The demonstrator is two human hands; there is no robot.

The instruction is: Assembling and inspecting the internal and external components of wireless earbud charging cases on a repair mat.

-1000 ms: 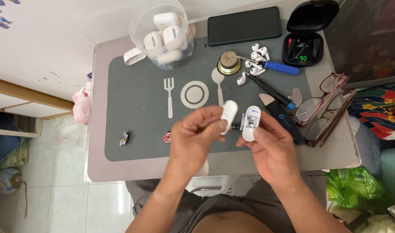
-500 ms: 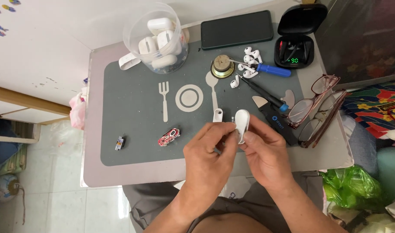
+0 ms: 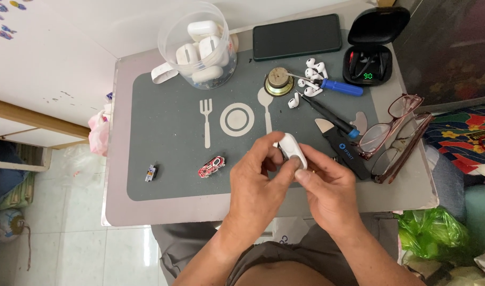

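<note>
Both hands meet over the front-centre of the grey mat (image 3: 168, 153) on the table (image 3: 406, 190). Left hand (image 3: 261, 182) & right hand (image 3: 327, 188) are each curled tight round a small white earbud case (image 3: 292, 148) — fingers closed on it from both sides, case held just above the mat, rounded end up. Whether its lid is open, can't tell.

Around them: clear plastic tub (image 3: 197, 45) w/ more white cases at back left; dark phone (image 3: 297, 36) lying flat behind; black charging case (image 3: 372, 47), lid up, green display lit, back right. Loose white earbuds (image 3: 311, 79) beside a round brass part (image 3: 278, 83) & a blue-handled screwdriver (image 3: 340, 87). Glasses (image 3: 393, 135) folded at right edge. Small red circuit piece (image 3: 211, 166) just left of the left hand — not touching.
</note>
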